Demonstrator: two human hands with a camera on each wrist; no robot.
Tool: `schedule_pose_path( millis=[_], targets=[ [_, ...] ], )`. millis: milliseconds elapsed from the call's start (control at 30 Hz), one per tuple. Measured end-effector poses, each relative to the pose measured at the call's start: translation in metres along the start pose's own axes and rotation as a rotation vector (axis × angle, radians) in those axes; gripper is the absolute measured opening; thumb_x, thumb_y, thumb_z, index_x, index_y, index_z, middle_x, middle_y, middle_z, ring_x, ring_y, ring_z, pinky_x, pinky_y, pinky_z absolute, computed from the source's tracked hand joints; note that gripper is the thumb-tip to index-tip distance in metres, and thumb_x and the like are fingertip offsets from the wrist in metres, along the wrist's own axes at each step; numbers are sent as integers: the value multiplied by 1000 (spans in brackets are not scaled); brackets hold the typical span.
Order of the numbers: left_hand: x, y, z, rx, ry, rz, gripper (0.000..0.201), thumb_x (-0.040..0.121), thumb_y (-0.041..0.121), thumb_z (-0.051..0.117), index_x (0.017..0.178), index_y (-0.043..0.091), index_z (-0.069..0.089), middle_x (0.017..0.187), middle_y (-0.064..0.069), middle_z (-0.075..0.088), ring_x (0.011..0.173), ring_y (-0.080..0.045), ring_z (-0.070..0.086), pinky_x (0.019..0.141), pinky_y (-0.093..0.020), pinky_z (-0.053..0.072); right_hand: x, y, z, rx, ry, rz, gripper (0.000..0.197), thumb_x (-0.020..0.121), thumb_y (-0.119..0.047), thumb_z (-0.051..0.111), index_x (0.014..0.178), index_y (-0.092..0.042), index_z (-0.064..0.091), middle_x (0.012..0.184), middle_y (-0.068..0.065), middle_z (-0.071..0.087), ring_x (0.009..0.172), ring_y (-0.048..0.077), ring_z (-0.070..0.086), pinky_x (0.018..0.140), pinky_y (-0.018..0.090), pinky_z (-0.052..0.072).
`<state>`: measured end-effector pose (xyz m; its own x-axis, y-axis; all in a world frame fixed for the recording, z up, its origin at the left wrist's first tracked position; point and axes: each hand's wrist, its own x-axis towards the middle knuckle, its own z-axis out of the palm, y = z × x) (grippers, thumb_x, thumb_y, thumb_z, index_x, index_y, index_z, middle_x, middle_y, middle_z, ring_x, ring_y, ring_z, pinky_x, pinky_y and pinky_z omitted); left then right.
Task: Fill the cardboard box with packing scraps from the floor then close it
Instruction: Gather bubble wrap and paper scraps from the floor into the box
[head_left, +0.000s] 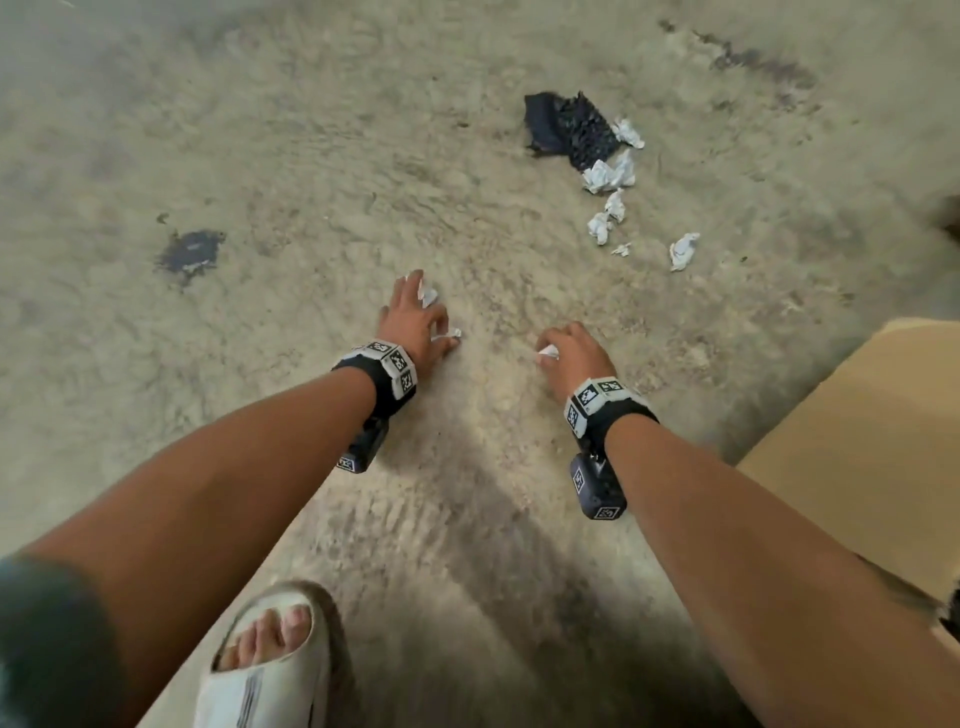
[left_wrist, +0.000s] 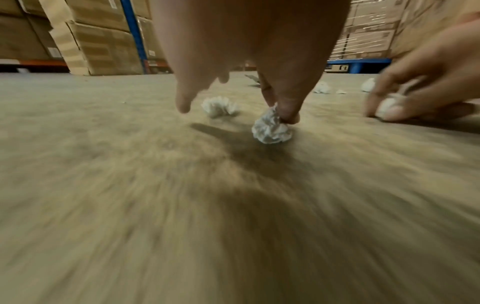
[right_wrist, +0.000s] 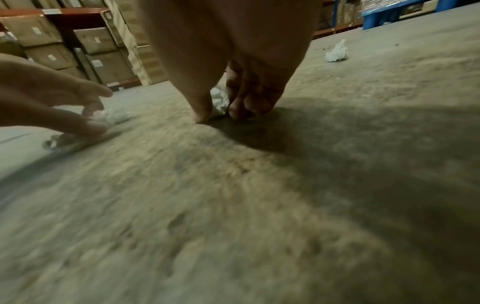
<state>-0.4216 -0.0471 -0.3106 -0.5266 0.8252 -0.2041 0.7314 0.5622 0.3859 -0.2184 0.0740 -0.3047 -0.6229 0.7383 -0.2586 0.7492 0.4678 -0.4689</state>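
My left hand (head_left: 436, 325) reaches down to the concrete floor and pinches a crumpled white paper ball (left_wrist: 271, 129) between thumb and finger. A second paper ball (left_wrist: 219, 107) lies just beyond it, under the spread fingers. To the right, my right hand (head_left: 550, 353) pinches another white paper scrap (right_wrist: 219, 100) against the floor with curled fingers. The cardboard box (head_left: 883, 441) shows only as a tan surface at the right edge of the head view. Its opening is out of view.
Several more white paper scraps (head_left: 608, 176) and a black crumpled piece (head_left: 566, 130) lie on the floor ahead to the right. A dark stain (head_left: 189, 252) marks the floor at left. My sandalled foot (head_left: 270, 665) stands below. Shelves of stacked cartons (left_wrist: 103, 45) line the far side.
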Motion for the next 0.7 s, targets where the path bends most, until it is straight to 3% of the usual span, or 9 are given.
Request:
schedule_pose_path(
  millis=[67,167,300,367,467,567,700],
  targets=[
    [26,2,-4,-25,-15,-91,25,83,33,66,89,9,62,148,-16,29,138,-37,27,107,-46,35,6,11,-5,28,16,13,13,89,-15,57,101,-17,64,114,9,55,101,29,57,85,35,50],
    [43,15,-5,-57,34,-169,21,85,24,64,91,4,60,118,-20,50,111,-38,48,90,-41,44,14,27,-20,74,79,40,23,89,-17,60,112,-17,61,115,9,59,102,29,58,85,35,49],
    [47,55,1,-70,-16,-177,15,85,16,63,93,7,55,104,-18,57,93,-35,55,70,-32,37,28,39,-52,106,90,72,21,89,-22,61,105,-9,64,109,13,62,97,32,60,76,32,46],
    [53,83,-1,-109,-41,-138,23,86,17,61,105,10,51,105,-14,58,91,-31,55,71,-31,37,33,45,-72,138,122,69,20,89,-25,62,99,-9,67,105,14,62,93,31,60,71,28,43],
    [67,125,-9,-110,-57,-111,32,91,16,52,123,11,49,119,-18,55,105,-35,55,82,-37,42,39,62,-99,175,167,80,22,89,-27,62,103,-11,69,113,14,54,102,30,54,80,29,42],
    [94,151,-13,-115,-61,-96,28,93,14,46,118,6,53,123,-22,48,104,-41,55,88,-40,43,62,84,-115,230,198,161,25,91,-24,57,109,-8,66,127,13,46,116,31,45,92,33,40],
    [148,156,-13,-94,-18,-47,32,91,24,48,117,6,53,123,-19,50,106,-38,53,90,-39,42,105,101,-101,288,287,264,26,94,-18,48,112,-1,54,135,12,40,128,30,38,107,37,32]
  ],
)
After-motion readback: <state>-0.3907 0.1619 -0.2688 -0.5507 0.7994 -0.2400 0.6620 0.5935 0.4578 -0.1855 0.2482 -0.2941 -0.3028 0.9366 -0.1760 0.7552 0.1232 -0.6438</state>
